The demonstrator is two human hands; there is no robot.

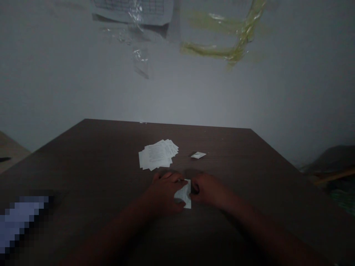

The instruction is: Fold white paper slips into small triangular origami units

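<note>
A small printed paper slip [185, 193] lies on the dark wooden table [111, 155] between my two hands. My left hand [165, 192] rests on its left side with fingers curled over the edge. My right hand [206, 190] pinches the slip's right edge, fingers closed. Behind my hands lies a fanned pile of several similar white slips [157, 154]. A single small folded white piece [198, 155] sits to the right of the pile.
A grey wall stands behind the table, with a taped paper sheet [133, 9] and yellowish tape strips [230, 44] on it. A pixelated blurred patch [20, 221] sits at the table's lower left. Dim clutter lies off the right edge.
</note>
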